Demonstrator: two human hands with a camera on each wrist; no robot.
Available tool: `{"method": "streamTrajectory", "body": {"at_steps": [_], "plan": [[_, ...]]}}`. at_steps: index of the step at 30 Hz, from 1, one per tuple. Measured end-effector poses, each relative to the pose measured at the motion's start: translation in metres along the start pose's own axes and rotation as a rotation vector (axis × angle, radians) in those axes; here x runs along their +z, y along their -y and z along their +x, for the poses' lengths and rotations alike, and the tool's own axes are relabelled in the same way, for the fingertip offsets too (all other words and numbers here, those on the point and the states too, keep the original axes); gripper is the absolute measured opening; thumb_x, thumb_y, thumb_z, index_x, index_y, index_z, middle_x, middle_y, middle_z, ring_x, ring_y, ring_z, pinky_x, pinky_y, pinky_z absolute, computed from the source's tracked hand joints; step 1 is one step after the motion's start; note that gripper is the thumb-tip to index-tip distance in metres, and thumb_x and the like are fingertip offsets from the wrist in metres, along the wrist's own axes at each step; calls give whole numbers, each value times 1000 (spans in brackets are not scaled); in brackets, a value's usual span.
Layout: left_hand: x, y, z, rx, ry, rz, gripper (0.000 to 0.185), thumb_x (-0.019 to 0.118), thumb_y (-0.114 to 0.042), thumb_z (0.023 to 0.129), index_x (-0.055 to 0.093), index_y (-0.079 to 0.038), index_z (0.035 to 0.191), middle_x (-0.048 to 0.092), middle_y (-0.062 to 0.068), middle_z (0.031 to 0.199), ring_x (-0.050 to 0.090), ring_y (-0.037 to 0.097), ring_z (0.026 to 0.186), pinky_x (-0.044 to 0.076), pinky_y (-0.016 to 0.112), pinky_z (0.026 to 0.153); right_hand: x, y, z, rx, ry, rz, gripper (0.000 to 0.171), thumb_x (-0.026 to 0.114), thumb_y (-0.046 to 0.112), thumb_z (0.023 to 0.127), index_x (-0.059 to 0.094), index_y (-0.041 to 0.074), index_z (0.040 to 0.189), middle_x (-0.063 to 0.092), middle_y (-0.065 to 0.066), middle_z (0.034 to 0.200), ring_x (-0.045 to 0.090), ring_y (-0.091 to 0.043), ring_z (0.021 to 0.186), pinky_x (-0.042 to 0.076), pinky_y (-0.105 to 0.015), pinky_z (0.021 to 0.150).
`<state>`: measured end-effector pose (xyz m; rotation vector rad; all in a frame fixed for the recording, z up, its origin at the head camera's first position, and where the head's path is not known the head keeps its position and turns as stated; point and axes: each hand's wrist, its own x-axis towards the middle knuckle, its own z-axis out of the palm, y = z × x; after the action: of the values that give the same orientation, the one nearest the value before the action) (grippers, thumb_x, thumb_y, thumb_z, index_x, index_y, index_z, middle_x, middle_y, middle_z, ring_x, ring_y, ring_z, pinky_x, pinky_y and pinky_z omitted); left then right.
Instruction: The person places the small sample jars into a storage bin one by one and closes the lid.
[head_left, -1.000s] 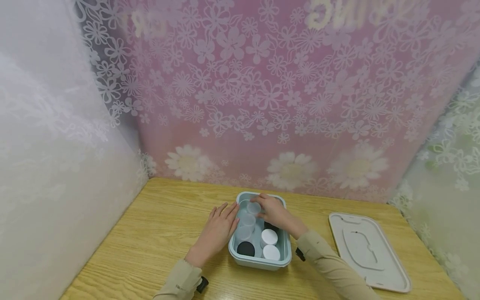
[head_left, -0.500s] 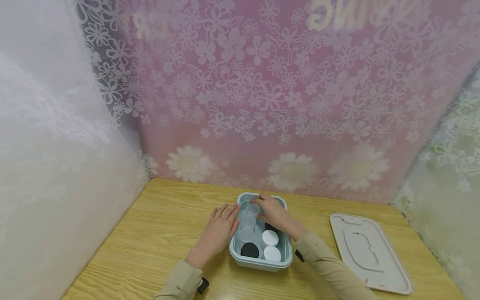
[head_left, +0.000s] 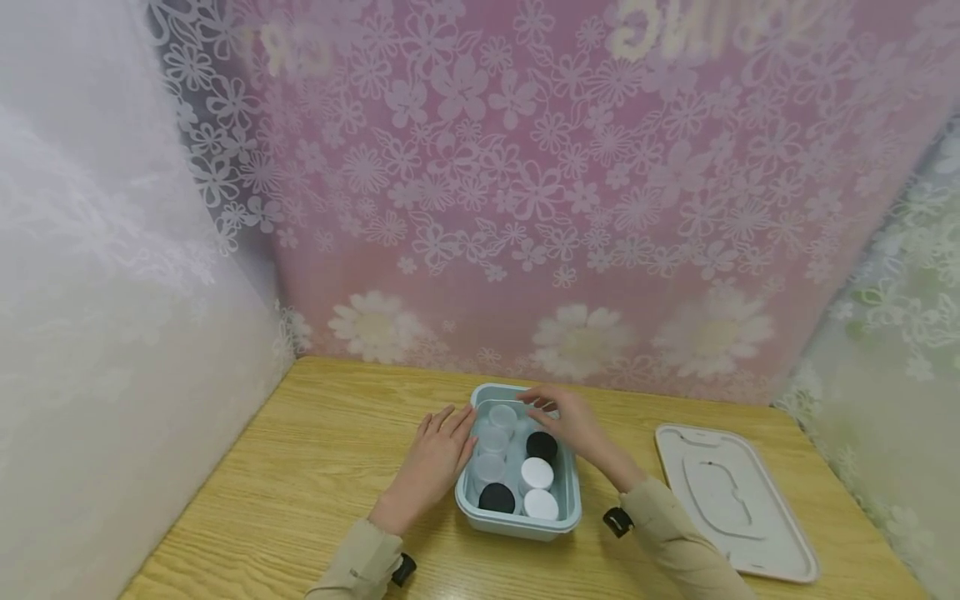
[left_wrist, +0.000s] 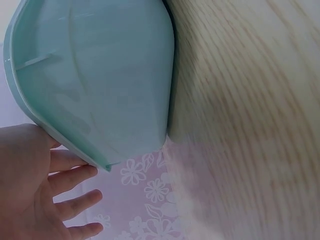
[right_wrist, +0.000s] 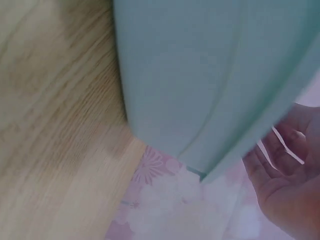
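A light blue plastic bin point(head_left: 517, 527) stands on the table with two rows of small round lidded containers inside. Clear ones point(head_left: 494, 440) run along its left side, with a black-topped one point(head_left: 497, 499) at the near end. On the right, a black-topped container point(head_left: 542, 447) sits beyond two white-topped ones point(head_left: 538, 490). My left hand point(head_left: 437, 454) rests at the bin's left rim, fingers straight, as the left wrist view shows. My right hand point(head_left: 576, 423) hovers over the far right part of the bin, fingers loosely bent and holding nothing.
A whitish rectangular lid point(head_left: 731, 504) lies on the wooden table point(head_left: 315, 467) to the right. Flower-patterned curtains point(head_left: 480, 208) close off the back and both sides. Black straps point(head_left: 618, 522) are on the wrists.
My right hand has let go of the far clear container and drawn back to the right, uncovering the black-topped one. The left hand stays at the rim.
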<state>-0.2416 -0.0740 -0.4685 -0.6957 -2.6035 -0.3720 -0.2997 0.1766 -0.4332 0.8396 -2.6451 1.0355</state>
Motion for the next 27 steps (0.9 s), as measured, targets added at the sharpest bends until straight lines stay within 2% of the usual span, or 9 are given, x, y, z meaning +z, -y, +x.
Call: {"method": "streamTrajectory", "body": {"at_steps": [8,12,15,19,21,27], "plan": [[-9,-5,2,27,-52,-2,40,60,-25,104,62,-3,137,64,12,136,54,34,131,43,55,111,-28,-5,-28,82,-167,227,25,66,10,99,71,0,121,72,-16,111,72,-31,95,62,-41,83],[-16,-10,7,32,-73,-71,37,60,-22,104,64,-3,135,66,12,133,57,33,129,44,49,111,-43,-9,-46,131,-208,311,28,64,12,101,68,-1,125,70,-22,113,73,-26,93,63,-36,82],[-20,-19,12,32,-84,-157,34,60,-20,104,65,-4,134,66,12,132,59,32,126,47,46,109,-55,-12,-62,206,-221,334,32,63,19,102,66,1,129,70,-20,117,72,-17,94,62,-30,82],[-25,-37,23,31,-80,-259,33,57,-19,105,65,-5,134,66,11,130,61,30,123,51,44,104,-72,-21,-84,264,-244,366,38,62,23,103,62,1,134,70,-14,120,71,-12,96,61,-26,84],[-27,-49,29,26,-71,-299,33,55,-20,107,64,-6,134,66,11,130,62,29,121,53,43,101,-81,-27,-96,279,-250,380,41,60,24,104,59,-1,137,71,-5,120,70,-11,98,60,-27,85],[-29,-97,48,35,-48,-396,34,49,-22,109,62,-9,138,66,8,131,64,25,118,56,40,96,-109,-41,-129,337,-275,422,43,58,24,106,55,-2,140,70,13,116,70,-7,98,60,-23,83]]}}
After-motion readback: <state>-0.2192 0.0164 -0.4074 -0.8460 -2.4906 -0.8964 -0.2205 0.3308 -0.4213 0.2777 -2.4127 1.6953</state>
